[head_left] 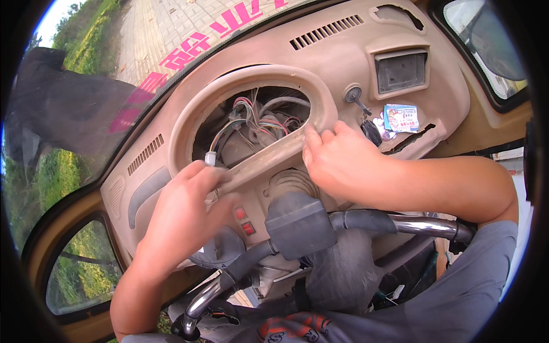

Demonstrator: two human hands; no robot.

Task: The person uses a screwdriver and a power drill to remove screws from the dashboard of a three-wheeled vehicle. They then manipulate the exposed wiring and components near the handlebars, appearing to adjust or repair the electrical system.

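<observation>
Both my hands are at the oval instrument opening in a beige dashboard [269, 54]. My right hand [343, 157] is closed, its thumb and fingers gripping the lower right rim of the opening [323, 111]. Near the lower left of the rim, my left hand [186, 200] is blurred by motion, with thumb and forefinger apart and nothing visible between them. Just above its fingertips a white wire connector [211, 158] hangs at the end of some wires. Inside the opening lies a tangle of coloured wires [251, 114] and a grey corrugated conduit [286, 102].
Below the opening stand chrome handlebars [420, 224] with a dark centre cover [300, 226]. Two red switches [244, 220] sit left of it. At the right are a key [358, 103] with a black fob [371, 132], colourful cards [401, 118] and a broken dashboard edge. The windshield lies beyond.
</observation>
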